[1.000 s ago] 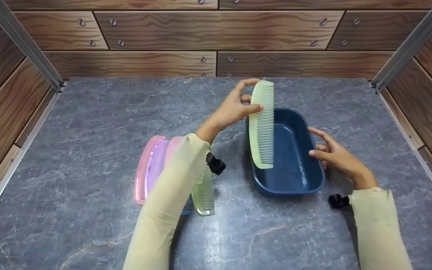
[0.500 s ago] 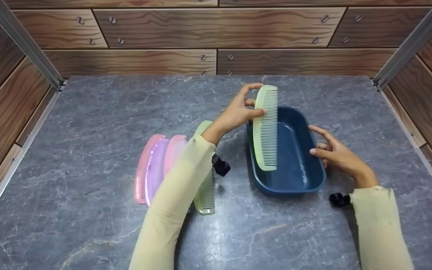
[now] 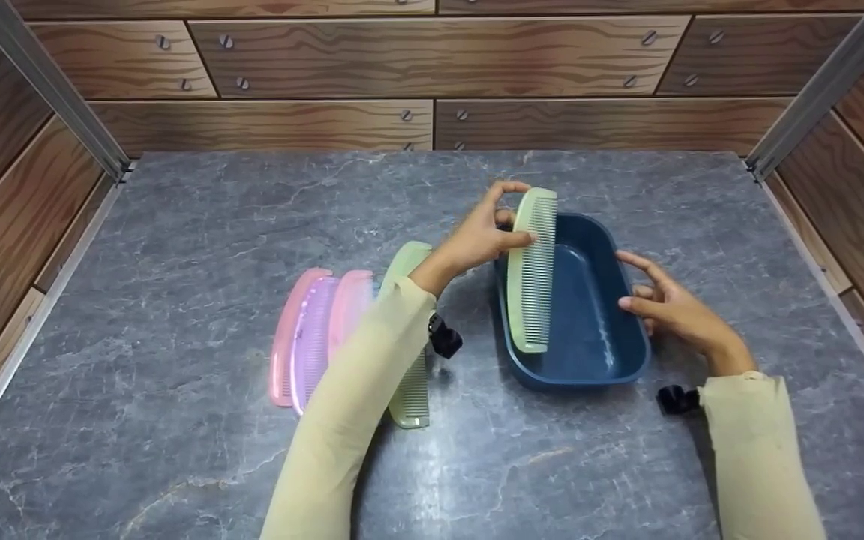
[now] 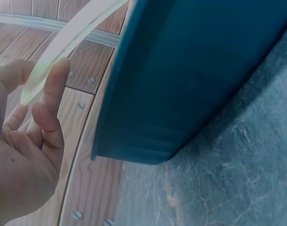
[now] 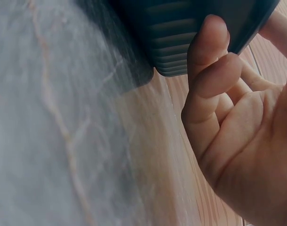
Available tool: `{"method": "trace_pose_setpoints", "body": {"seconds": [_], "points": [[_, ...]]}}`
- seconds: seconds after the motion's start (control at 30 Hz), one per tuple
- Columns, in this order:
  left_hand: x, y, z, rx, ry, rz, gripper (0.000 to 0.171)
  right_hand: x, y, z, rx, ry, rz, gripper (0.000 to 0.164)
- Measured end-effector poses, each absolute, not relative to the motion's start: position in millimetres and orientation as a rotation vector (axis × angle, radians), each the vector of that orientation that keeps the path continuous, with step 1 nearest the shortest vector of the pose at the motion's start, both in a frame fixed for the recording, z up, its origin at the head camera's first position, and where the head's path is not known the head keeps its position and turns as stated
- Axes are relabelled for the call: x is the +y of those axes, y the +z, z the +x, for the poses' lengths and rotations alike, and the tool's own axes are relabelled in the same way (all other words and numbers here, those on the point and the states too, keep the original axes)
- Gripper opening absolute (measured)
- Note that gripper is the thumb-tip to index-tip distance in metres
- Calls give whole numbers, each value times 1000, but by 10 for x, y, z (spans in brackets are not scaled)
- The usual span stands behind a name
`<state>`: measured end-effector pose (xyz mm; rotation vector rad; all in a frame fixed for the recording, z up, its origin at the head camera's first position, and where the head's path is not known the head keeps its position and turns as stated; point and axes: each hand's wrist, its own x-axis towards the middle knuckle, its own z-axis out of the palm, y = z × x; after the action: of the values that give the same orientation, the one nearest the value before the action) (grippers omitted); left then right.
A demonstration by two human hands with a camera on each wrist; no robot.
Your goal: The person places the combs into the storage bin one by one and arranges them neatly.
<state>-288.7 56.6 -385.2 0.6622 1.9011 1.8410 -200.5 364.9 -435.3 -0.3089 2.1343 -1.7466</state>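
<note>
My left hand (image 3: 481,236) pinches a pale green comb (image 3: 531,300), its thumb on the teeth side and its fingers at the spine and top end. The comb is tilted over the left side of a dark blue plastic bin (image 3: 580,322), overlapping that rim in the head view. In the left wrist view the comb (image 4: 63,42) shows edge-on, above the bin's outer wall (image 4: 181,84). On the bin's right rim, my right hand (image 3: 676,315) grips with the thumb over the edge; curled fingers (image 5: 209,42) lie against the outer wall.
Left of the bin, several combs lie side by side on the grey marbled table (image 3: 177,337): a pink comb (image 3: 282,352), a purple comb (image 3: 310,337), another pink comb (image 3: 346,307) and a green comb (image 3: 409,390). My left sleeve covers part of them. Wood-patterned panels (image 3: 432,60) enclose the table.
The left hand has brought the green comb slightly right and nearer to me, lower over the bin's left side. The right hand and the bin stay in place.
</note>
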Motion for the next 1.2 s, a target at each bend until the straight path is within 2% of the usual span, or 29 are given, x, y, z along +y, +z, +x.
{"method": "trace_pose_setpoints", "body": {"seconds": [0.3,0.9,1.2], "points": [[534,-3891,-2884,1946,1694,671,71,3644,-4360,-2003,2129,-1761,-309,69],[575,-3944,-2896,1878,1692,721,68,3652,-4373,-2020,2076,-1784,-305,69],[586,-3991,-2916,2192,1514,702,66,3661,-4354,-2021,2125,-1742,-295,68]]}}
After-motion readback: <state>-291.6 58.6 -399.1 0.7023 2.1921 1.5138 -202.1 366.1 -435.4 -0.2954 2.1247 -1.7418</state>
